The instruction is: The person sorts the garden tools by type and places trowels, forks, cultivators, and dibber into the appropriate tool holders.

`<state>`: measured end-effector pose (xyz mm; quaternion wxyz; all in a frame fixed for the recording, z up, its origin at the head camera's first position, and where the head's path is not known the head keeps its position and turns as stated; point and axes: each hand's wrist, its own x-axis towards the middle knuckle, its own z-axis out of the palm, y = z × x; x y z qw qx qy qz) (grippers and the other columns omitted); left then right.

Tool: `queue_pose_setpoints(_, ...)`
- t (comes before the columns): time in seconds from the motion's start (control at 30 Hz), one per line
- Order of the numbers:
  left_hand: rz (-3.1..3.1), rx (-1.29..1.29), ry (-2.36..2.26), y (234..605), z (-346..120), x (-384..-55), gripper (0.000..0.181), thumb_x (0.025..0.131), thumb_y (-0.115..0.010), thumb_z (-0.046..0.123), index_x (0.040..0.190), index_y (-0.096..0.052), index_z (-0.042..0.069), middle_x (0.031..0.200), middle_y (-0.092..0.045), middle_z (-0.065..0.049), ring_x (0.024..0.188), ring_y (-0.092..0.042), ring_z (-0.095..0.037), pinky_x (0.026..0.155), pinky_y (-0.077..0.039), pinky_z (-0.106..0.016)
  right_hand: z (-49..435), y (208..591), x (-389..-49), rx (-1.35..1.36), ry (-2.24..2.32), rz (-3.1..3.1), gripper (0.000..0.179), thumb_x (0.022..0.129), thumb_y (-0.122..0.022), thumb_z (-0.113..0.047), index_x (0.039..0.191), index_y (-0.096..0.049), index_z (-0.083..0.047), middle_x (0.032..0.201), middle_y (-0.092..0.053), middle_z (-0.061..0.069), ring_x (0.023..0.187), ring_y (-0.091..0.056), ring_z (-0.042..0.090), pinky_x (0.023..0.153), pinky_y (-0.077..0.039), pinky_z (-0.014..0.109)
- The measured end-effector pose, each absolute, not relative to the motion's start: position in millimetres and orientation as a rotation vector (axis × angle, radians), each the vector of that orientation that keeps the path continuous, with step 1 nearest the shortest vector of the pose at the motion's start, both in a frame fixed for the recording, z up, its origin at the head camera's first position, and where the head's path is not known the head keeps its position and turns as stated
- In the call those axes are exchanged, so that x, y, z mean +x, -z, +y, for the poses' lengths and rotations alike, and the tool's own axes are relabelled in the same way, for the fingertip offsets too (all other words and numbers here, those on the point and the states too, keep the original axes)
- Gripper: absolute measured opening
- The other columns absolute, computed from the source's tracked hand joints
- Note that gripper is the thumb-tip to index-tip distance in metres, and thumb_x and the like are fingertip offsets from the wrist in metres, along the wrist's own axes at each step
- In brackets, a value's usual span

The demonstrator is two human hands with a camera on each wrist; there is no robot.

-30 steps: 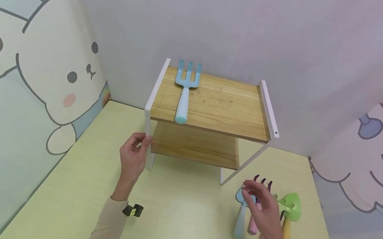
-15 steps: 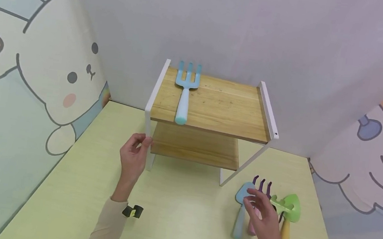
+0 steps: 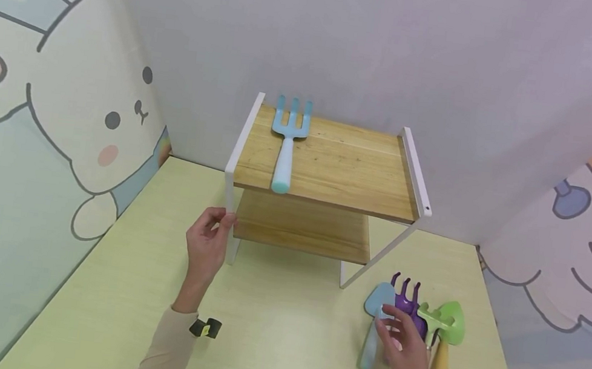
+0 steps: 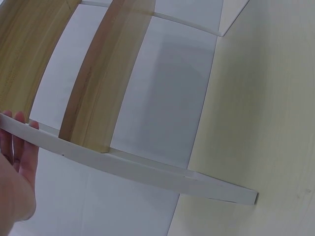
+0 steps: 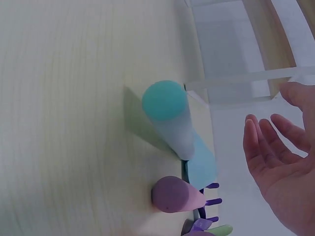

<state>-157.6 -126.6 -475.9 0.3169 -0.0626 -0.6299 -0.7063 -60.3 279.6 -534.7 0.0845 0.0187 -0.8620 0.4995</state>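
Note:
At the left of a two-tier rack with wooden shelves (image 3: 353,166), my left hand (image 3: 205,244) holds the white metal frame (image 4: 98,157), its fingertips curled over the bar in the left wrist view. A light-blue hand fork (image 3: 286,147) lies on the top shelf, tines toward the back wall. My right hand (image 3: 407,355) hovers at the handle of a light-blue trowel (image 3: 379,300), thumb and fingers spread and nothing gripped. In the right wrist view the trowel's turquoise-ended handle (image 5: 170,110) stands apart from this hand (image 5: 288,167).
Beside the trowel lie a purple rake (image 3: 404,303) and a pale-green rake (image 3: 431,315). A green trowel (image 3: 453,324) with a yellow handle is at their right. A pink handle (image 5: 177,194) shows in the right wrist view. Cartoon-printed curtains (image 3: 345,44) surround the table (image 3: 279,329).
My right hand has moved down and closer to me, from over the trowel's blade toward its handle, uncovering the blade and the purple rake. The left hand stays on the rack frame.

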Motion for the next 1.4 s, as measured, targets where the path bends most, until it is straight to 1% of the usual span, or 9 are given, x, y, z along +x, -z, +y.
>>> queue_pose_setpoints(0.1, -1.657, -0.173, 1.855, 476.2, -126.8, -157.6, 0.008, 0.099, -0.063, -0.007, 0.099, -0.063, -0.015, 0.088, -0.066, -0.003, 0.078, -0.066, -0.022, 0.071, -0.059, -0.021, 280.7, 540.3, -57.9, -0.013, -1.443, -2.616, 0.037, 0.100, -0.070, -0.012, 0.134, -0.061, -0.006, 0.129, -0.064, 0.014, 0.100, -0.065, 0.003, 0.082, -0.056, 0.017)
queue_pose_setpoints(0.23, -1.655, -0.178, 1.852, 476.1, -126.7, -157.2, 0.007, 0.099, -0.062, -0.008, 0.099, -0.063, -0.016, 0.088, -0.066, -0.003, 0.077, -0.066, -0.022, 0.071, -0.059, -0.021, 282.0, 545.6, -54.7, -0.071, -1.393, -2.648, 0.037, 0.098, -0.072, -0.012, 0.132, -0.062, -0.005, 0.124, -0.067, 0.014, 0.095, -0.066, 0.003, 0.078, -0.057, 0.021)
queue_pose_setpoints(0.57, -1.636, -0.190, 1.870, 476.3, -126.5, -157.7, 0.007, 0.099, -0.062, -0.009, 0.098, -0.062, -0.016, 0.087, -0.065, -0.003, 0.077, -0.066, -0.021, 0.069, -0.059, -0.021, 284.3, 559.9, -53.2, -0.160, -1.330, -2.733, 0.035, 0.095, -0.077, -0.015, 0.124, -0.066, 0.001, 0.117, -0.071, 0.018, 0.089, -0.066, 0.002, 0.078, -0.058, 0.021)
queue_pose_setpoints(0.7, -1.642, -0.185, 1.869, 475.8, -126.5, -157.8, 0.007, 0.099, -0.062, -0.009, 0.098, -0.062, -0.016, 0.086, -0.065, -0.004, 0.077, -0.066, -0.021, 0.069, -0.059, -0.021, 284.4, 560.7, -53.1, -0.170, -1.283, -2.769, 0.035, 0.094, -0.077, -0.016, 0.122, -0.066, 0.003, 0.113, -0.072, 0.019, 0.088, -0.067, 0.008, 0.076, -0.058, 0.022)
queue_pose_setpoints(0.87, -1.637, -0.178, 1.875, 476.6, -126.2, -157.5, 0.008, 0.099, -0.062, -0.009, 0.098, -0.062, -0.016, 0.087, -0.065, -0.007, 0.078, -0.067, -0.021, 0.070, -0.059, -0.021, 284.9, 560.7, -54.4, -0.127, -1.211, -2.831, 0.036, 0.092, -0.079, -0.013, 0.120, -0.066, 0.006, 0.110, -0.072, 0.018, 0.088, -0.070, 0.019, 0.076, -0.060, 0.025)
queue_pose_setpoints(1.03, -1.639, -0.162, 1.881, 476.6, -126.2, -157.2, 0.009, 0.099, -0.063, -0.007, 0.099, -0.062, -0.016, 0.087, -0.065, -0.013, 0.078, -0.066, -0.020, 0.071, -0.059, -0.021, 282.6, 553.8, -56.8, -0.143, -1.187, -2.927, 0.039, 0.091, -0.080, -0.012, 0.122, -0.064, 0.007, 0.110, -0.072, 0.021, 0.093, -0.072, 0.030, 0.078, -0.062, 0.033)
queue_pose_setpoints(1.2, -1.653, -0.144, 1.877, 476.4, -125.8, -156.0, 0.009, 0.099, -0.062, -0.007, 0.099, -0.062, -0.016, 0.087, -0.065, -0.010, 0.078, -0.065, -0.021, 0.072, -0.059, -0.022, 277.7, 546.2, -59.3, -0.231, -1.169, -3.050, 0.047, 0.092, -0.079, -0.017, 0.126, -0.060, 0.008, 0.112, -0.071, 0.025, 0.097, -0.073, 0.036, 0.083, -0.060, 0.046)
queue_pose_setpoints(1.3, -1.655, -0.145, 1.875, 476.2, -125.4, -155.6, 0.008, 0.099, -0.062, -0.008, 0.099, -0.062, -0.016, 0.086, -0.065, -0.009, 0.078, -0.065, -0.022, 0.072, -0.059, -0.021, 276.0, 545.7, -60.9, -0.272, -1.179, -3.086, 0.052, 0.092, -0.079, -0.018, 0.129, -0.057, 0.011, 0.113, -0.071, 0.027, 0.099, -0.072, 0.037, 0.084, -0.060, 0.048)
queue_pose_setpoints(1.4, -1.655, -0.152, 1.870, 476.0, -125.2, -155.5, 0.007, 0.099, -0.061, -0.009, 0.099, -0.062, -0.016, 0.086, -0.064, -0.015, 0.077, -0.064, -0.022, 0.071, -0.059, -0.021, 276.3, 546.7, -62.2, -0.284, -1.205, -3.084, 0.053, 0.092, -0.079, -0.016, 0.129, -0.056, 0.014, 0.112, -0.070, 0.028, 0.099, -0.072, 0.038, 0.083, -0.061, 0.047)
